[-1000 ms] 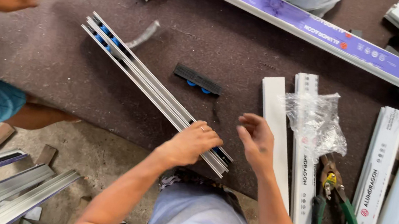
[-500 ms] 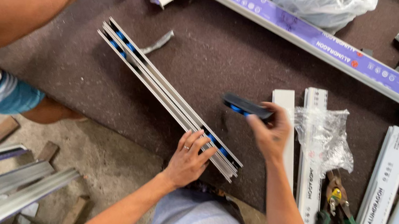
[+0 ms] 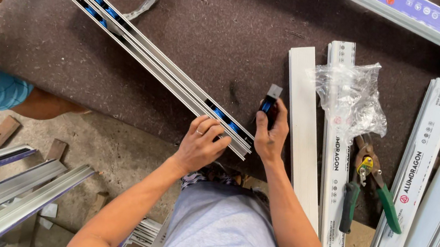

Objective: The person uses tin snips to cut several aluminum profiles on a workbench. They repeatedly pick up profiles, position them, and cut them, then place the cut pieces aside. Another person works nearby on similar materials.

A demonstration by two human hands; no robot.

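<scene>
The left hand (image 3: 202, 141) is pressing flat, fingers spread, on the near end of the aluminium rail (image 3: 161, 65) lying on the dark bench (image 3: 221, 15), while the right hand (image 3: 269, 138) (at three o'clock of it) is pinching a small black-and-blue roller block (image 3: 270, 100) just beside the rail's end.

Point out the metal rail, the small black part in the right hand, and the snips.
metal rail (image 3: 152, 60): head view, middle of its length.
small black part (image 3: 270, 101): head view, upper end above the fingers.
snips (image 3: 389, 204): head view, green handle.
</scene>
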